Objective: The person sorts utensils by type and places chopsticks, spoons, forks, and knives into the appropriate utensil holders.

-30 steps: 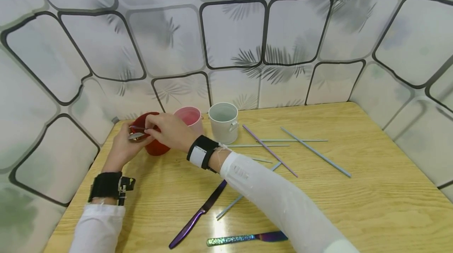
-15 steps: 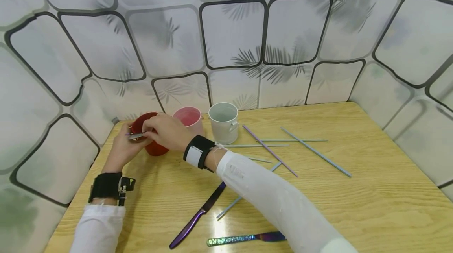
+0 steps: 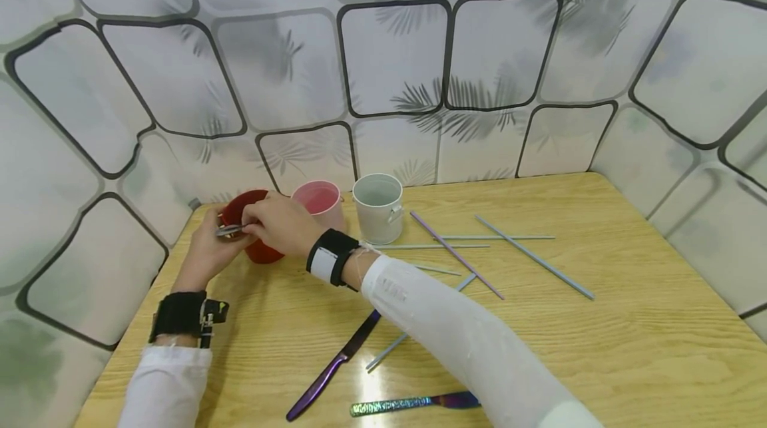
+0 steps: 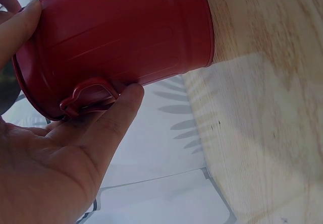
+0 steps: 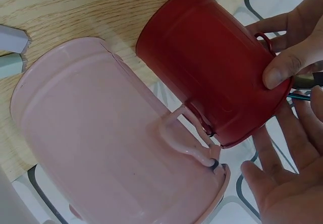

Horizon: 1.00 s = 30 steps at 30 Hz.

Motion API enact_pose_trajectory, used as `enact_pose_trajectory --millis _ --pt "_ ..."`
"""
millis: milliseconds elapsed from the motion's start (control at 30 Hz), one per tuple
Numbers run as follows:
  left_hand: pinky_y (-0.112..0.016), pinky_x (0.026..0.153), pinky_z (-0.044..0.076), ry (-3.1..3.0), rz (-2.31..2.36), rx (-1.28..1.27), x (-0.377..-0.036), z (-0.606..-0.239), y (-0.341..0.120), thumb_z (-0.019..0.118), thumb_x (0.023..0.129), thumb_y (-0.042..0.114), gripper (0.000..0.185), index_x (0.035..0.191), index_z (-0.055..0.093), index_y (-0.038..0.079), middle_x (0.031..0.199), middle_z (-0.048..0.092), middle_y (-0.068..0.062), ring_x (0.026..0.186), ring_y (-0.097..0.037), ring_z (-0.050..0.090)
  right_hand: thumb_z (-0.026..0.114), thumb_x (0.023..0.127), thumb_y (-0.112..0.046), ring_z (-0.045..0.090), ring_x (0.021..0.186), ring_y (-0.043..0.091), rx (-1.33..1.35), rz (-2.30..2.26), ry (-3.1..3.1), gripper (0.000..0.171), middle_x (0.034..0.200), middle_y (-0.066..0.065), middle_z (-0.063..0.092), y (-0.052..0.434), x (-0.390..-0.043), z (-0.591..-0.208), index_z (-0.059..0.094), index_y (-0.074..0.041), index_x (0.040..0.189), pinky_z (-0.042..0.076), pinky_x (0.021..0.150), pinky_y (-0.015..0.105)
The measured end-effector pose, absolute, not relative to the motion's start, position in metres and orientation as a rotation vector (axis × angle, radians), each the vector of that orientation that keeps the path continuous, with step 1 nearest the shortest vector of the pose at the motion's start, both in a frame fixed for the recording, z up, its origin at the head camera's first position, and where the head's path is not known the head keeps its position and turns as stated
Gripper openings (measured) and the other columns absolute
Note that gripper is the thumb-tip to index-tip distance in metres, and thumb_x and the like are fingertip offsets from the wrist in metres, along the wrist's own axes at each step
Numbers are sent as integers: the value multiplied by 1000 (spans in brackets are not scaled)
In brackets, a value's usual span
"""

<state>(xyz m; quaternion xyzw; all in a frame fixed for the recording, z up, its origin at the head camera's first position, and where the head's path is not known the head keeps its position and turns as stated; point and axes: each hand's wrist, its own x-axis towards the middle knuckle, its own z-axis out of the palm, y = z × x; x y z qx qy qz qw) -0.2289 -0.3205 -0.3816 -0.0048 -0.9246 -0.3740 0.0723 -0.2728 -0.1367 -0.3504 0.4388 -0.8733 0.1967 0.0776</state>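
A red metal bucket [image 3: 263,249] stands at the table's back left, and my left hand [image 3: 206,248] grips its side. In the left wrist view the fingers [image 4: 108,118] curl round the red bucket [image 4: 121,42] by its small handle. My right hand [image 3: 272,220] reaches over the bucket's mouth and pinches a shiny metal utensil [image 3: 230,230] at the rim. The right wrist view shows the red bucket [image 5: 212,62] beside a pink bucket [image 5: 111,148], with the right hand's fingers [image 5: 275,183] below the rim and a thin teal-purple handle [image 5: 301,97] beside them.
A pink bucket [image 3: 319,199] and a white bucket [image 3: 377,207] stand right of the red one. Several thin grey and purple rods [image 3: 532,255] lie mid-table. A purple knife [image 3: 335,363] and an iridescent knife [image 3: 413,404] lie near the front edge. Patterned wall panels [image 3: 395,55] close in behind.
My right hand has shifted slightly left and down over the red bucket, and the utensil sits lower at the rim. The left hand keeps its grip.
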Motion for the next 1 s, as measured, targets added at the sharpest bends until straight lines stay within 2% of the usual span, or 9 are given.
enact_pose_trajectory --millis 367,500,600,767,900,1000 --pt "-64 100 49 -2744 -1185 -29 -229 -383 -318 76 94 17 79 152 29 -8 146 44 -37 127 -54 51 58 107 -33 59 114 17 1299 348 -2626 28 120 -4 73 -138 -276 -361 73 -16 124 46 105 25" --pt "-64 100 48 -2736 -1170 -35 -229 -383 -318 78 94 24 79 151 32 -7 145 45 -35 128 -53 49 62 105 -26 58 117 17 1320 386 -2605 24 122 -4 72 -137 -277 -361 72 -16 124 44 108 27" --pt "-64 99 50 -2725 -1192 -46 -229 -383 -318 78 93 29 80 150 33 -6 145 46 -33 127 -51 50 66 101 -16 56 120 18 1328 465 -2630 30 127 -2 70 -133 -276 -357 70 -15 130 43 109 25" --pt "-62 98 51 -2705 -1254 -73 -229 -384 -317 78 94 30 80 149 32 -7 145 46 -32 127 -50 52 65 95 2 56 121 18 1235 773 -2677 49 132 2 68 -119 -274 -343 60 -11 143 47 102 18" --pt "-62 100 50 -2686 -1266 -66 -229 -384 -317 78 94 30 80 150 33 -7 146 46 -31 128 -48 51 55 99 8 59 123 18 1113 1153 -2498 46 130 6 69 -100 -271 -324 60 -8 141 48 98 15" --pt "-62 101 49 -2682 -1259 -46 -228 -383 -318 78 94 32 81 150 34 -6 146 47 -30 128 -48 51 49 103 8 62 122 15 1086 1277 -2331 40 129 7 70 -86 -267 -313 62 -6 138 48 88 14"
